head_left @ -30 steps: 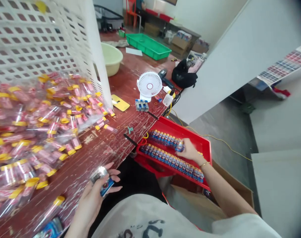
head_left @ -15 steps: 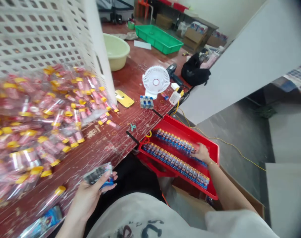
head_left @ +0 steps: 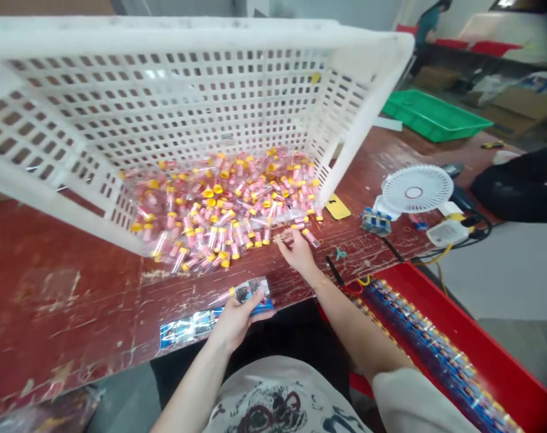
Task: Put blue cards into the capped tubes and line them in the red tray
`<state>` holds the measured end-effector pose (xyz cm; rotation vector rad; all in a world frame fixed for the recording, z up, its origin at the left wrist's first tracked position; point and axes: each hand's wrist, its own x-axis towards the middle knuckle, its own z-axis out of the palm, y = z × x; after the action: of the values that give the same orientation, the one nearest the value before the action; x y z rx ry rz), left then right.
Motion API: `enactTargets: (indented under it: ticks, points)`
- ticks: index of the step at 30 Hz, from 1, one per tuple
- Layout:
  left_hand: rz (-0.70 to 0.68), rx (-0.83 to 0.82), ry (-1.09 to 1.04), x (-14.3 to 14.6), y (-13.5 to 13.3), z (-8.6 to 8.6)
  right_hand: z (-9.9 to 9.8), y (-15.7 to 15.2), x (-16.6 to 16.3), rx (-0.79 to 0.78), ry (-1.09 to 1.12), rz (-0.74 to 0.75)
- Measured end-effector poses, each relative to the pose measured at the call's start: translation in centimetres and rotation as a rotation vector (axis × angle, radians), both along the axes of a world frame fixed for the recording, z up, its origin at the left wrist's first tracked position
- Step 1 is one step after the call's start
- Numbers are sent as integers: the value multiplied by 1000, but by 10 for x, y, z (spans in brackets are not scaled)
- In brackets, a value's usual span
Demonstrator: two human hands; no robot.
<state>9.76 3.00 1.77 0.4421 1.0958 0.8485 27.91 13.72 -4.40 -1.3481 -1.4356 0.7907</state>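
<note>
My left hand (head_left: 240, 319) is closed around a small stack of printed cards (head_left: 252, 290), dark on top with blue at the edge, just over the table's front edge. Beneath and left of it lie shiny blue printed packets (head_left: 190, 328). My right hand (head_left: 298, 252) hovers at the near edge of a pile of clear tubes (head_left: 223, 231) with yellow caps and pink contents; its fingers are bent and apart, with nothing visible between them. One loose tube (head_left: 310, 238) lies just beside its fingers. The pile spills from a white basket (head_left: 201, 108) tipped on its side.
A red tray (head_left: 490, 337) at the right holds rows of blue-wrapped tubes. On the red table (head_left: 97, 300) are a yellow phone-like object (head_left: 337, 207), a white fan (head_left: 416, 189), a bundle of tubes (head_left: 375, 221) and a green tray (head_left: 436, 114). A person (head_left: 429, 27) stands far back.
My view has swung left towards the basket. My right hand has left the red tray and come to the tube pile. My left hand still holds the cards.
</note>
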Motion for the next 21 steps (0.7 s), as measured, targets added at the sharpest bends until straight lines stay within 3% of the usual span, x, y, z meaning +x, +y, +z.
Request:
enactTargets:
  ticks: [3, 7, 9, 13, 17, 21]
  points:
    - [49, 11, -1, -9, 0, 2, -11, 38, -35, -54, 100, -25]
    - [145, -6, 29, -16, 2, -1, -10, 32, -41, -111, 262, -66]
    - [137, -5, 9, -17, 3, -2, 5, 13, -31, -146, 319, -16]
    - [42, 51, 20, -10, 6, -1, 50, -28, -10, -222, 417, 236]
    - [26, 121, 56, -2, 8, -2, 88, -49, -3, -109, 398, 353]
    - [72, 156, 98, 0, 8, -4, 106, -52, -4, 13, 194, 396]
